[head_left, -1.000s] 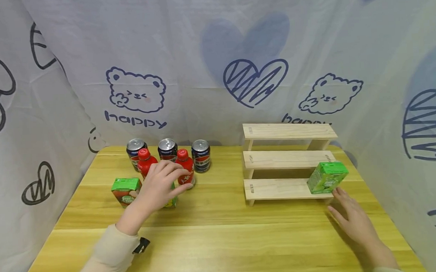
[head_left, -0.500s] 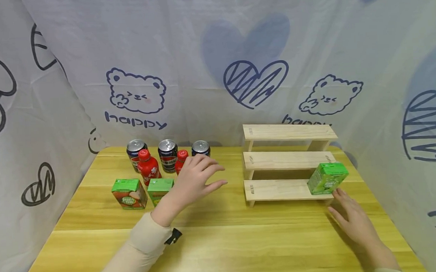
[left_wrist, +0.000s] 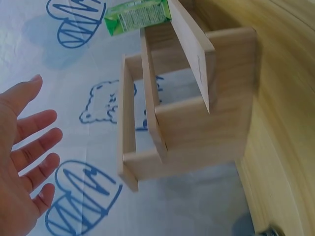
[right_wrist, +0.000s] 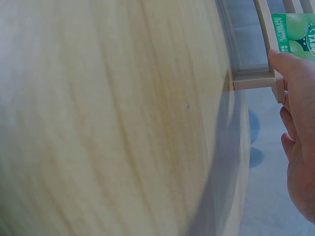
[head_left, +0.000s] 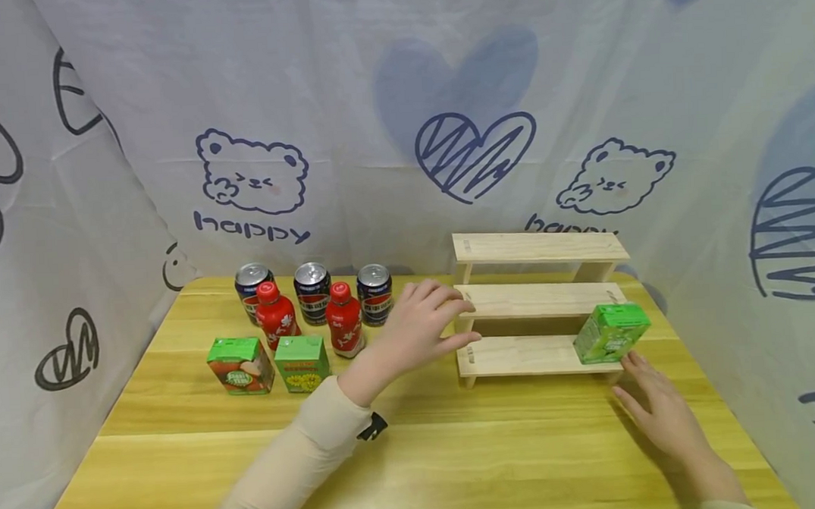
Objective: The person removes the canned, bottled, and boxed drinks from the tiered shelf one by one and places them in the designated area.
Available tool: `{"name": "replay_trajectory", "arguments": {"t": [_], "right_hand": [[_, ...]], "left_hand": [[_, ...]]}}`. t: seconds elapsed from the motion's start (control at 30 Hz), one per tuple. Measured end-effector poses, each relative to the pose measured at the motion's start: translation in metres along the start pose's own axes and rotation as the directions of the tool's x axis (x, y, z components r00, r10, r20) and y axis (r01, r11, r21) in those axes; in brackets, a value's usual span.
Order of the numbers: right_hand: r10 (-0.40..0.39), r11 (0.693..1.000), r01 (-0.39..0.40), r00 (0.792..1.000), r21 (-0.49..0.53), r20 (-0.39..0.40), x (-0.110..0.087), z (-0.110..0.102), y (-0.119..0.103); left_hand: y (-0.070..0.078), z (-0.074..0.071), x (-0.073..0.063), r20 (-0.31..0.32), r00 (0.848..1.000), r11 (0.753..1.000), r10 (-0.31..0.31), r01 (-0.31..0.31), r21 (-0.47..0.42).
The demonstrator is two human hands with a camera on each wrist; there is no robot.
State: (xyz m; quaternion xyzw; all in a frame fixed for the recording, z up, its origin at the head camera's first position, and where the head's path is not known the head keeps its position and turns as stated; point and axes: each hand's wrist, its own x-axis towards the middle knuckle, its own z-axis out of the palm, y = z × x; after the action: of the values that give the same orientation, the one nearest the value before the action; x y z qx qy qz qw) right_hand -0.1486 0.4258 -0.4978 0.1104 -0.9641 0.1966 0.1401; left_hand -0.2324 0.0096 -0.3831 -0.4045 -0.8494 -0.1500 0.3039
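My left hand point(head_left: 420, 326) holds nothing, its fingers spread, over the table by the left end of the three-tier wooden shelf point(head_left: 539, 299). Its relaxed fingers also show in the left wrist view, apart from the shelf point(left_wrist: 197, 132). At the shelf's front right corner, my right hand point(head_left: 663, 414) grips the bottom tier, thumb and fingers either side of the corner. Just above that hand a green juice box point(head_left: 612, 333) stands on the bottom tier's right end. The right wrist view shows the thumb against the shelf edge beside the juice box point(right_wrist: 298, 34); some fingers are partly hidden.
On the left stand two juice boxes, one red-and-green point(head_left: 242, 368) and one green point(head_left: 303, 365). Behind them are two red bottles point(head_left: 277, 317) point(head_left: 345, 325), then three dark soda cans point(head_left: 313, 293) in a row. A printed white cloth point(head_left: 351, 204) hangs behind the table.
My left hand has moved right, from above the bottles and juice boxes to the shelf's left end, with nothing in it. The right hand and the juice box on the shelf have stayed put.
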Motion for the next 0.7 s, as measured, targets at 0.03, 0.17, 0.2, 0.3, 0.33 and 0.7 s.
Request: {"name": "replay_trajectory", "arguments": {"t": [0.03, 0.17, 0.2, 0.3, 0.33, 0.7], "right_hand": [[0.0, 1.0, 0.0, 1.0, 0.0, -0.001, 0.0, 0.0, 0.0], [0.005, 1.0, -0.005, 1.0, 0.001, 0.008, 0.0, -0.001, 0.0], [0.007, 1.0, -0.007, 1.0, 0.001, 0.013, 0.0, -0.001, 0.0], [0.015, 1.0, -0.015, 1.0, 0.003, 0.023, 0.0, -0.002, 0.0], [0.017, 1.0, -0.017, 1.0, 0.003, 0.026, 0.0, -0.002, 0.0], [0.031, 1.0, -0.031, 0.999, 0.002, 0.041, 0.002, -0.003, 0.001]], "left_hand": [[0.002, 0.002, 0.003, 0.011, 1.0, 1.0, 0.0, 0.0, -0.001], [0.01, 0.011, 0.014, 0.056, 0.998, 1.0, 0.006, -0.006, 0.008], [0.012, 0.014, 0.017, 0.069, 0.998, 1.0, 0.007, -0.008, 0.011], [0.019, 0.021, 0.025, 0.091, 0.996, 1.0, 0.014, -0.015, 0.017], [0.022, 0.023, 0.027, 0.096, 0.995, 1.0, 0.016, -0.018, 0.02], [0.049, 0.058, 0.057, 0.208, 0.978, 0.998, -0.006, -0.006, 0.06]]}}
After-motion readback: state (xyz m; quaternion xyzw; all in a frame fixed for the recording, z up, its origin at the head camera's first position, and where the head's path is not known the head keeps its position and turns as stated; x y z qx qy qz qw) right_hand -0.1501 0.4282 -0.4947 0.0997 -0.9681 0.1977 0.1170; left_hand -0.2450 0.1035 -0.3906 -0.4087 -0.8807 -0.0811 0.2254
